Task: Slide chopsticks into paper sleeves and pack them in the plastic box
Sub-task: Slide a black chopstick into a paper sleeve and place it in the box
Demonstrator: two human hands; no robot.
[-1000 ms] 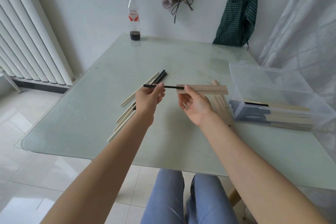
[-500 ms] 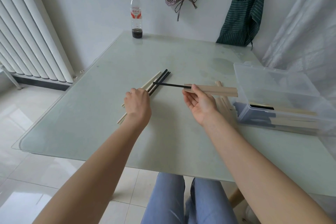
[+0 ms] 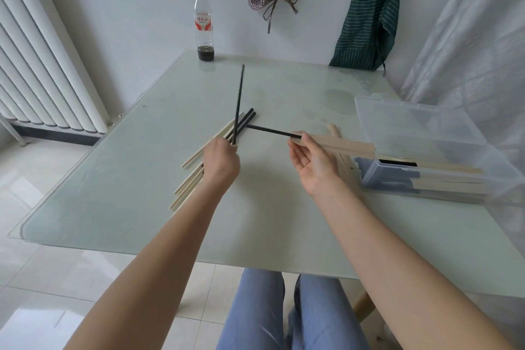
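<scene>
My right hand point(image 3: 314, 160) pinches a tan paper sleeve point(image 3: 341, 143) level above the table, and a black chopstick point(image 3: 270, 131) sticks out of the sleeve's left end. My left hand point(image 3: 221, 162) grips a second black chopstick point(image 3: 239, 102) by its lower end, its tip raised away from me. On the table by my left hand lie loose black chopsticks point(image 3: 246, 120) and wooden ones point(image 3: 189, 185). The clear plastic box point(image 3: 426, 162) at the right holds sleeved chopsticks.
A bottle with dark liquid point(image 3: 204, 24) stands at the far edge of the glass table point(image 3: 147, 193). More paper sleeves point(image 3: 345, 159) lie between my right hand and the box. The box lid point(image 3: 412, 119) stands open behind it. A radiator lines the left wall.
My left hand let go of the chopstick in the sleeve, reached down to the pile and lifted another black chopstick, tip raised. My right hand kept hold of the sleeve.
</scene>
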